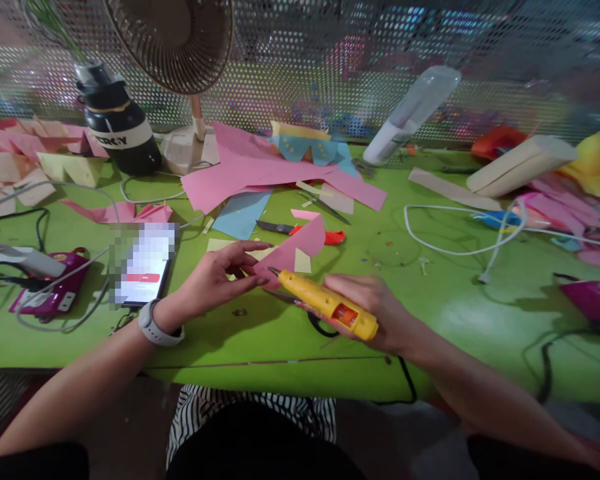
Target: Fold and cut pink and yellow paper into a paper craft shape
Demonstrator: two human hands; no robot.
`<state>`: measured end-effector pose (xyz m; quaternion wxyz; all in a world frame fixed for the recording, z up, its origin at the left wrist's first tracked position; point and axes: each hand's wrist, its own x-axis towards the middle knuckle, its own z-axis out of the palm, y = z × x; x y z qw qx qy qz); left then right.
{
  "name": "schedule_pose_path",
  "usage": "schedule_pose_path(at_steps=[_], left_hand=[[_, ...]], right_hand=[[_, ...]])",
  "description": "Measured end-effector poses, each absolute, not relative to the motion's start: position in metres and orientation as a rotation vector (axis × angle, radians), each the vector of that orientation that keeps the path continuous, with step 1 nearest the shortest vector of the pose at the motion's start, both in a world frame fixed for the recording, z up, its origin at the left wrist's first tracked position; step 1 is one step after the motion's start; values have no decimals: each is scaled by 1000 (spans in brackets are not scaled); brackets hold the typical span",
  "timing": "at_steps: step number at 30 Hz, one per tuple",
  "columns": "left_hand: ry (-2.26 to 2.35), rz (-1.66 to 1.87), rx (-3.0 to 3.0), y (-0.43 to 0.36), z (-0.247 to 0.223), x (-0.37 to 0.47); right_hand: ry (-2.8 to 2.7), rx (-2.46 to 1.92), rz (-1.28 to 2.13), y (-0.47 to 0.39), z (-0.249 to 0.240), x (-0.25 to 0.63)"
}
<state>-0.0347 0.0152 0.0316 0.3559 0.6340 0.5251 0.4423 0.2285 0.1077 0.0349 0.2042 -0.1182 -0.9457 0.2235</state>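
A yellow hot glue gun (307,290) is gripped in my right hand (383,310), its nozzle pointing left at a folded piece of pink paper (307,241). The nozzle tip lies over the paper's lower left part; whether it touches I cannot tell. My left hand (217,275) pinches the left end of that paper between thumb and fingers. Just behind the paper are scissors (275,227) with orange-red handles, partly covered by it. Pale yellow paper scraps (223,245) lie beside and under the paper.
A phone (147,267) and a purple power strip (73,283) are on the left. Behind stand a black bottle (120,127) and a fan (173,40). Large pink sheets (250,170) lie further back. A white cable (445,253) loops across the green table (455,313) on the right.
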Motion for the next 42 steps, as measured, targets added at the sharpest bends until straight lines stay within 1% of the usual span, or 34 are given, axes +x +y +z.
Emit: schedule_pose_path(at_steps=[6,9,11,14,17,19,22,25,28,30,32,34,38,42], left_hand=[[1327,1210,1546,19,32,-39],[1309,1229,1513,20,34,-43],[1302,1247,1486,21,36,-47],[1293,1273,1482,22,43,-52],[1313,1308,1507,21,51,-58],[1335,1342,1512,21,56,-62],[1346,1410,1518,21,61,-67],[1366,1449,1523,23,62,-69],[1383,1434,1515,25,60,-70],[1404,1417,1506,25,58,-70],[1424,1414,1500,26,58,-70],[1422,1427,1483,25,59,-71],[1375,1479,1428,26,59,-75],[1335,1582,1388,29,55,-80]], right_hand=[[-2455,-623,370,136,54,244],[-2430,-985,233,157,57,257],[-2404,-1215,157,171,49,266],[-2453,-1477,170,190,27,282],[-2473,-1630,173,204,11,302],[-2520,-1616,213,211,11,315],[-2611,-1483,241,213,28,321],[-2616,-1291,223,203,49,291],[-2611,-1178,379,181,60,240],[-2799,-949,463,166,61,217],[-2980,-731,610,153,59,212],[-3040,-646,677,144,57,221],[-2909,-849,540,145,58,236],[-2724,-1142,303,176,67,228]])
